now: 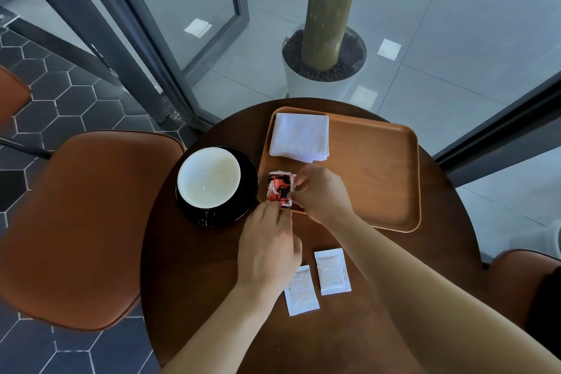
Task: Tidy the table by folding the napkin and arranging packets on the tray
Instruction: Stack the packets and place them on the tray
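Observation:
A wooden tray (376,179) lies on the round dark table. A folded white napkin (299,136) rests in the tray's far left corner. Red and black packets (279,188) sit stacked at the tray's near left corner. My right hand (320,191) pinches their right edge, and my left hand (268,247) touches their near edge with its fingertips. Two white packets lie on the table near me: one (332,272) in full view, the other (302,293) partly under my left wrist.
A white cup (209,177) on a black saucer (239,209) stands left of the tray. A brown chair (82,228) is at the table's left, another (522,279) at the right. A white planter (318,85) with a trunk stands behind glass beyond the table.

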{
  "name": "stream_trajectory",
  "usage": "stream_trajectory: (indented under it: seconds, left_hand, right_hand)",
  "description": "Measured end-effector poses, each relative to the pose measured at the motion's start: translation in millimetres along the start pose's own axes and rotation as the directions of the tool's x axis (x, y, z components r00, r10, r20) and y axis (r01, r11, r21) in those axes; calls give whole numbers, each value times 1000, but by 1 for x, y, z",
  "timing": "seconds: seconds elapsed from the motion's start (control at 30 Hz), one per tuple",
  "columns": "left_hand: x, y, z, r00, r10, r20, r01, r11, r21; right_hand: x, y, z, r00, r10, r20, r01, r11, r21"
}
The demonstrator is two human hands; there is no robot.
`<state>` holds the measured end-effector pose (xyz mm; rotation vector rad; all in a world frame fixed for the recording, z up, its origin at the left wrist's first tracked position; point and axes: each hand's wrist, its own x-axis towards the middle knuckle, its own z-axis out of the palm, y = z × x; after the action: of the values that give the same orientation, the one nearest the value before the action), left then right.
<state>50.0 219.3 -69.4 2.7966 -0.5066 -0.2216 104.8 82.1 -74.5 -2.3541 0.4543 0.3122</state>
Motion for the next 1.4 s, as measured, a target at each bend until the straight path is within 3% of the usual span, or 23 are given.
stream_trajectory:
  seconds: [0.5, 0.7, 0.83, 1.13, 1.4]
  left_hand:
    - [-1, -2, -1, 1000, -7, 30, 8, 1000, -24]
    - [2, -4, 2, 998, 34, 44, -35, 999, 28]
    - [4, -4, 4, 998, 31, 48, -34, 998, 60]
    - [7, -8, 3, 994, 81, 75, -87, 992, 90]
    - [8, -7, 3, 994, 82, 71, -88, 993, 84]
  right_hand:
    - [-4, -2, 5, 999, -23, -28, 25, 996, 86]
    - [-1, -6, 4, 992, -88, -94, 88, 996, -3]
    - [4, -9, 7, 992, -113, -57, 106, 988, -113]
    - [7, -9, 9, 995, -87, -47, 86, 996, -36]
    - [11, -9, 13, 994, -100, -40, 97, 992, -85]
